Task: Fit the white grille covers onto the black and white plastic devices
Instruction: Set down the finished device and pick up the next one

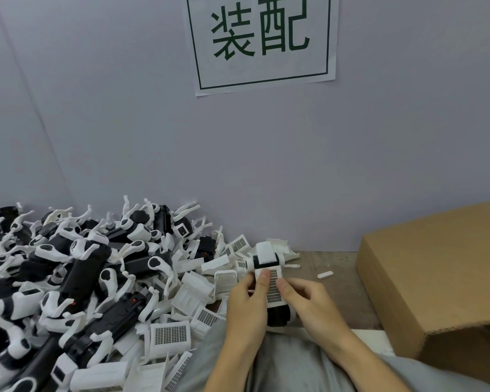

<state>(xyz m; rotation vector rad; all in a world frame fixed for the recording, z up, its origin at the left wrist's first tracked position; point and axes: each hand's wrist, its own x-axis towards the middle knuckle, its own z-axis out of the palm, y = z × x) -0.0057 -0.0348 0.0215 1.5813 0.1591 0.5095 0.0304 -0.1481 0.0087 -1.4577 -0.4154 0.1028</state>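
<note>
Both hands on one device, grille cover under thumbs.
Left hand (248, 302) and right hand (309, 299) grip the device (266, 261); fingers curled round it, thumbs pressing the grille cover (274, 288).

Wooden bench (334, 267), device pile (68, 278), cardboard box (436, 278)

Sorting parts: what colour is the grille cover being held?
White, with a dark mesh grid; grille cover shows in the head view.

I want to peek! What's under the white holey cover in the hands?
Under the white grille cover sits a black and white device, gripped by the left hand and right hand. The thumbs hide the cover's edges.
</note>
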